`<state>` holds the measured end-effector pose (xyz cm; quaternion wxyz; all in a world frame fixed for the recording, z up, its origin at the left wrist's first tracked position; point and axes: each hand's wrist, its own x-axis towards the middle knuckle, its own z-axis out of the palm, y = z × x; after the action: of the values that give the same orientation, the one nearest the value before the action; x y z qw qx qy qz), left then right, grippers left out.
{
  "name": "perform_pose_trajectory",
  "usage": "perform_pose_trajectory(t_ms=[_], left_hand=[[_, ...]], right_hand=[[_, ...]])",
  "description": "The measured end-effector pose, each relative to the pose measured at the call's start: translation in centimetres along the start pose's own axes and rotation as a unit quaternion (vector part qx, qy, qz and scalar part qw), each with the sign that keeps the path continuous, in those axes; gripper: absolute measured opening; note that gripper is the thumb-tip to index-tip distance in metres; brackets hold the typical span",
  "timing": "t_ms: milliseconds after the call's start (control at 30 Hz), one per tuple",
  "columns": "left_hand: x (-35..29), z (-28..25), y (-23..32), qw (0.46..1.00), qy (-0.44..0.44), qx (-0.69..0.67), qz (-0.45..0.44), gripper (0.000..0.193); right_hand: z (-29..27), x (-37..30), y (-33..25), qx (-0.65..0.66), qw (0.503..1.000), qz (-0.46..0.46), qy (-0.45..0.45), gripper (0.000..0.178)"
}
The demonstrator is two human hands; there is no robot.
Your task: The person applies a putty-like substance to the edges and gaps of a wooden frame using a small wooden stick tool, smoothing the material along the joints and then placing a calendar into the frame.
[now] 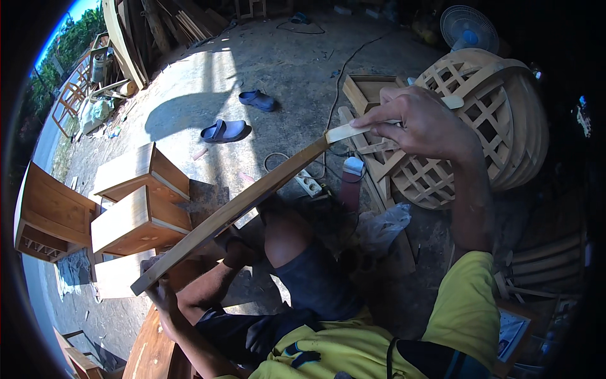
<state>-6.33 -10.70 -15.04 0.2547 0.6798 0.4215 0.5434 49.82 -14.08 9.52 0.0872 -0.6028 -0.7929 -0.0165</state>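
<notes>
A long, narrow wooden board (233, 211) slants across in front of me, its low end at the left and its far end raised toward the middle. My left hand (163, 298) is closed round the board's lower end, with part of its fingers hidden behind the wood. My right hand (421, 123) pinches a pale, flat stick (345, 132) between thumb and fingers. One tip of that stick meets the board's upper end, while its rounded other end pokes out past my knuckles.
Wooden drawer boxes (123, 174) stand at the left. A rounded lattice wooden piece (442, 158) lies at the right near a fan (468, 28). On the floor are blue clogs (225, 131), a power strip (308, 183), a belt sander-like tool (351, 180) and a plastic bag (385, 226).
</notes>
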Motion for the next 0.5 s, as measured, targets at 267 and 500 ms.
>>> perform_pose_trajectory(t_ms=[267, 500], left_hand=[[-0.4, -1.2, -1.4, 0.998, -0.006, 0.055, -0.002, 0.065], [-0.5, -0.8, -1.8, 1.0, 0.001, -0.006, -0.025, 0.05]], right_hand=[[0.5, 0.9, -2.9, 0.063, 0.998, -0.018, -0.016, 0.021], [0.2, 0.7, -0.9, 0.019, 0.999, -0.033, -0.004, 0.024]])
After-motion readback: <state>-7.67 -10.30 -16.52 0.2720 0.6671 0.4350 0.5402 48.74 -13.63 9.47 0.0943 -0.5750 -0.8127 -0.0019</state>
